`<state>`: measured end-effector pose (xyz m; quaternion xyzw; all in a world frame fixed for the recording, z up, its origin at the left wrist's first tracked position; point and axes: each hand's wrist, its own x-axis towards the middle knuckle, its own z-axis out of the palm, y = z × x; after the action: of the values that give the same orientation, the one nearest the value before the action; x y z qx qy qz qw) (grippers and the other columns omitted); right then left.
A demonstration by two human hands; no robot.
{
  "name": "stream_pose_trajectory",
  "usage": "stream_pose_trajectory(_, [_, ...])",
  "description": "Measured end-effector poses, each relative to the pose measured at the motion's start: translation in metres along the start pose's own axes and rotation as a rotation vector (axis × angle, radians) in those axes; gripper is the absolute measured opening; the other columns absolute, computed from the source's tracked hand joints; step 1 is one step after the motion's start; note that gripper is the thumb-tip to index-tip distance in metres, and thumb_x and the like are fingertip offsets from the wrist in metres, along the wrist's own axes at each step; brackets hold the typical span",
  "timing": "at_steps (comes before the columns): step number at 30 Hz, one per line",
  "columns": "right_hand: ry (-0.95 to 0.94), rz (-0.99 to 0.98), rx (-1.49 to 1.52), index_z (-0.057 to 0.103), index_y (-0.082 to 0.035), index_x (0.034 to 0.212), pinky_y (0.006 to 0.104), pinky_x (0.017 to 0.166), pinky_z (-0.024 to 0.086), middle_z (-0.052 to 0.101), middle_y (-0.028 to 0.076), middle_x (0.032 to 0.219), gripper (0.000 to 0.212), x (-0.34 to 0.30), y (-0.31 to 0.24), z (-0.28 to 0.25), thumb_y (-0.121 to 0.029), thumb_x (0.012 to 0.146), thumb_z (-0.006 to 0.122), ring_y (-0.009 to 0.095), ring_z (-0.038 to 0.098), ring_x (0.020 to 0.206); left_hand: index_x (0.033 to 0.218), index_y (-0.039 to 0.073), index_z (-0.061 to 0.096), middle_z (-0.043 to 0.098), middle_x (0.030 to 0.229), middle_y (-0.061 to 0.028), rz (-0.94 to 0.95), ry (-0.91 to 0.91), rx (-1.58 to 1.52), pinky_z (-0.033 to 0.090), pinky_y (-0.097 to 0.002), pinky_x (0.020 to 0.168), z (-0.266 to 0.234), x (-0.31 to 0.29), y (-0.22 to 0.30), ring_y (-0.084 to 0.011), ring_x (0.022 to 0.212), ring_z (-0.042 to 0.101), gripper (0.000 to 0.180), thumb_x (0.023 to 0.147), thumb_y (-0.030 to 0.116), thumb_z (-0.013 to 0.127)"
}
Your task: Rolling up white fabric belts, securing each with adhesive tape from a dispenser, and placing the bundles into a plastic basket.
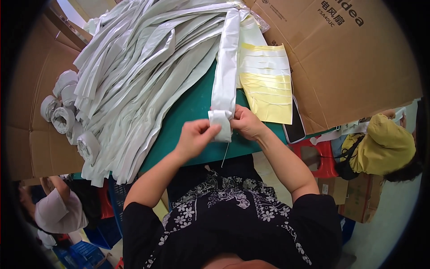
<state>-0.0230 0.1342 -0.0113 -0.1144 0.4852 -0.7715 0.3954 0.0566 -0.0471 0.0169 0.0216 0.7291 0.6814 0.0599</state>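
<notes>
A long white strip (pixel 225 67) runs down the green table toward me, its near end folded or rolled over on itself. My left hand (pixel 195 138) pinches the left side of that folded end between thumb and fingers. On the other side, my right hand (pixel 246 123) grips the same end, with some fingers hidden behind it. A thin thread-like piece hangs below the fold. Left of the strip lies a large heap of similar white strips (pixel 148 67). Several rolled-up white strips (pixel 62 119) sit at the heap's left edge.
Right of the strip lies a yellow-and-white sheet of stickers (pixel 267 87), with a phone (pixel 295 123) beside it. Cardboard (pixel 349 67) walls the green table (pixel 190 101) on the right and left. People sit at both sides, near a red stool (pixel 320 157) and blue crates (pixel 85 253).
</notes>
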Motion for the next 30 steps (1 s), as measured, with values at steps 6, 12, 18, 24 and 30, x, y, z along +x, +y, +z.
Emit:
stream_pose_trajectory(6, [-0.017, -0.018, -0.173, 0.055, 0.001, 0.111, 0.0268, 0.084, 0.045, 0.062, 0.006, 0.104, 0.032, -0.004, 0.004, 0.008, -0.013, 0.083, 0.061, 0.013, 0.058, 0.093, 0.081, -0.004, 0.064, 0.064, 0.074, -0.0065, -0.460, -0.047, -0.390, 0.047, -0.0248, 0.056, -0.012, 0.033, 0.022, -0.0107, 0.060, 0.058, 0.029, 0.084, 0.025, 0.063])
stream_pose_trajectory(12, [0.130, 0.012, 0.055, 0.053, -0.001, 0.115, 0.0303, 0.082, 0.049, 0.060, 0.009, 0.108, 0.029, -0.003, 0.020, 0.012, -0.016, 0.091, 0.049, 0.015, 0.060, 0.095, 0.094, -0.004, 0.063, 0.064, 0.082, -0.0079, -0.158, 0.081, -0.219, 0.049, -0.0263, 0.067, -0.011, 0.024, -0.006, -0.0150, 0.071, 0.061, 0.032, 0.083, 0.026, 0.065])
stream_pose_trajectory(18, [0.264, 0.103, 0.341, 0.051, -0.005, 0.118, 0.0325, 0.083, 0.049, 0.060, 0.006, 0.106, 0.033, -0.008, 0.015, 0.030, -0.024, 0.094, 0.042, 0.017, 0.060, 0.095, 0.102, 0.003, 0.058, 0.059, 0.106, -0.0107, 0.856, -0.003, 0.842, 0.047, -0.0365, 0.082, -0.015, 0.018, -0.016, -0.0312, 0.099, 0.056, 0.042, 0.066, 0.014, 0.075])
stream_pose_trajectory(24, [0.025, -0.046, 0.432, 0.044, -0.005, 0.125, 0.0331, 0.088, 0.047, 0.055, 0.006, 0.116, 0.037, -0.003, 0.011, 0.022, -0.024, 0.093, 0.044, 0.016, 0.056, 0.103, 0.092, 0.004, 0.062, 0.061, 0.101, -0.0100, 0.890, -0.037, 0.648, 0.049, -0.0372, 0.076, -0.009, 0.015, -0.013, -0.0294, 0.090, 0.059, 0.025, 0.070, 0.009, 0.070])
stream_pose_trajectory(30, [-0.015, -0.056, 0.245, 0.037, -0.004, 0.133, 0.0339, 0.095, 0.042, 0.051, 0.008, 0.124, 0.052, -0.003, 0.007, 0.006, -0.009, 0.085, 0.057, 0.019, 0.052, 0.111, 0.091, 0.001, 0.063, 0.065, 0.084, -0.0092, 0.346, -0.163, 0.298, 0.048, -0.0300, 0.070, -0.017, 0.011, 0.009, -0.0207, 0.077, 0.063, 0.020, 0.081, 0.018, 0.066])
